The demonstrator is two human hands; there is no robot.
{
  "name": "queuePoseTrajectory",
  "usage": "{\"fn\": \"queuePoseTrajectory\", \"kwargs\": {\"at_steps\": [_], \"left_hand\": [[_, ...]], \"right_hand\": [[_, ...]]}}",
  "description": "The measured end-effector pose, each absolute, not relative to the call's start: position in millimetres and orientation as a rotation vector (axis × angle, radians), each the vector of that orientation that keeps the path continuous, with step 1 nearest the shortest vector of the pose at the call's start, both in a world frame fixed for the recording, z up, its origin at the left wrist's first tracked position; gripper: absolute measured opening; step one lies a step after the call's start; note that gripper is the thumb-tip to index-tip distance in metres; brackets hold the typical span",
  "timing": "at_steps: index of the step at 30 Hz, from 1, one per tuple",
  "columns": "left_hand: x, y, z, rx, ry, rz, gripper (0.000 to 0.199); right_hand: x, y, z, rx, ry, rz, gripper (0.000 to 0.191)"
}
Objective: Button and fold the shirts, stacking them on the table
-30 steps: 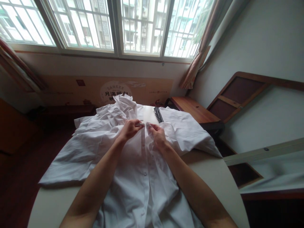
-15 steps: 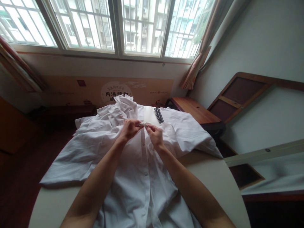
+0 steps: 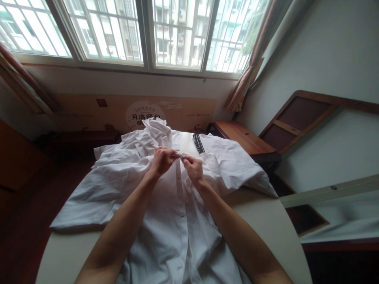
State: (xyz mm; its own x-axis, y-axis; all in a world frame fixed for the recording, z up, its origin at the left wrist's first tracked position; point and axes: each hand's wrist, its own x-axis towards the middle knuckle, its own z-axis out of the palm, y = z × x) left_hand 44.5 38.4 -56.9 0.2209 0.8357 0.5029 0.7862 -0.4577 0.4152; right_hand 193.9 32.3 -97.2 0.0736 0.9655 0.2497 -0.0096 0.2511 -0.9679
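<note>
A white shirt point(image 3: 166, 205) lies spread over a pale round table point(image 3: 266, 221), its buttoned front running toward me. My left hand point(image 3: 164, 159) pinches the front edge near the collar end. Close beside it, my right hand point(image 3: 194, 167) pinches the same edge from the right, the fingertips of both hands nearly touching. The button between the fingertips is too small to make out. Just beyond my right hand, a black-and-white striped piece point(image 3: 198, 143) lies next to a plain white panel point(image 3: 186, 142). Crumpled white cloth point(image 3: 148, 136) is heaped at the far left.
Behind the table, a printed banner point(image 3: 89, 112) runs along the wall below a barred window point(image 3: 177, 35). A wooden bench point(image 3: 241, 136) stands at the back right, near a wooden frame with dark panels point(image 3: 303, 112). Curtains hang at both sides.
Both hands stay at the same spot on the shirt front. The left fingers have shifted very slightly, and the pinched cloth edge sits a little differently between the fingertips.
</note>
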Motion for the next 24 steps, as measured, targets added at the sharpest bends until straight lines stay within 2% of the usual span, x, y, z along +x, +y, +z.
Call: {"fn": "queuePoseTrajectory", "kwargs": {"at_steps": [5, 11, 18, 24], "left_hand": [[43.0, 37.4, -56.3, 2.448, 1.558, 1.075, 0.016], [39.9, 43.7, -63.7, 2.421, 1.469, 1.196, 0.011], [37.8, 49.6, -69.5, 2.364, 1.312, 1.257, 0.009], [37.3, 52.0, -69.9, 2.308, 1.197, 1.255, 0.011]], "right_hand": [[196.2, 29.5, -92.4, -0.99, -1.296, 1.025, 0.024], [208.2, 31.0, -75.4, -1.044, -1.315, 1.262, 0.03], [210.3, 37.8, -69.3, -1.136, -1.704, 0.672, 0.013], [204.9, 29.3, -72.5, -1.173, -1.708, 0.4, 0.01]]}}
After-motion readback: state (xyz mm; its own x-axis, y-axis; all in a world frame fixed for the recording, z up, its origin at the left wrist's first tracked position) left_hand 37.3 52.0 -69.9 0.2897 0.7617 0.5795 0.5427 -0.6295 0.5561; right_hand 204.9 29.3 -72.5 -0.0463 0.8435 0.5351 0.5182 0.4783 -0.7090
